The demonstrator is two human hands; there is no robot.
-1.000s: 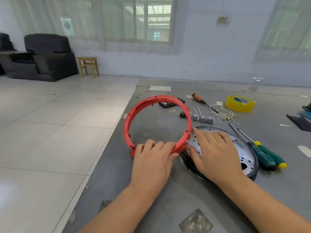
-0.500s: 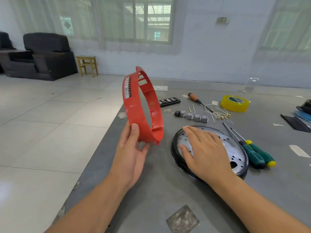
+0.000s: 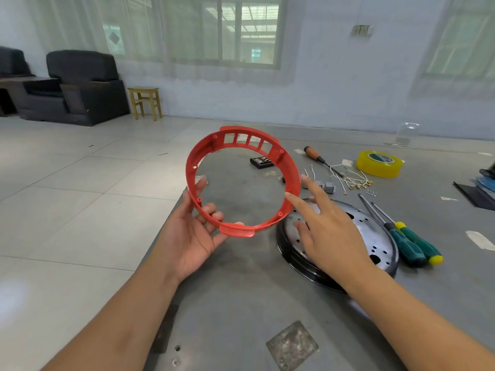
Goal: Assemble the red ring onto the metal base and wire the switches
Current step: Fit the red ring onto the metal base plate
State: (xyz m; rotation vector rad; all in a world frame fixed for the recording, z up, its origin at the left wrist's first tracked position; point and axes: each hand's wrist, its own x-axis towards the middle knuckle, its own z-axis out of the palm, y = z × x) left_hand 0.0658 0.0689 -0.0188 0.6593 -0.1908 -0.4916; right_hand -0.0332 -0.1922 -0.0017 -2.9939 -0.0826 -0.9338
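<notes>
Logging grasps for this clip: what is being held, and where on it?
The left hand grips the red plastic ring by its lower-left rim; the right hand holds nothing.

Tiled floor (image 3: 80, 199), black armchair (image 3: 85, 87), wooden stool (image 3: 146, 101), curtained windows (image 3: 222, 30).

On the grey counter (image 3: 241, 303) a roll of yellow tape (image 3: 379, 163) lies at the far right side. Near it, to the left, lies a screwdriver with an orange-brown handle (image 3: 315, 155). Two screwdrivers with green handles (image 3: 412, 243) lie side by side at the right. A small black box (image 3: 262, 161) lies further back. Beyond the counter, on the tiled floor (image 3: 67, 196), a yellow wooden stool (image 3: 145, 102) stands beside a black armchair (image 3: 80, 87).
</notes>
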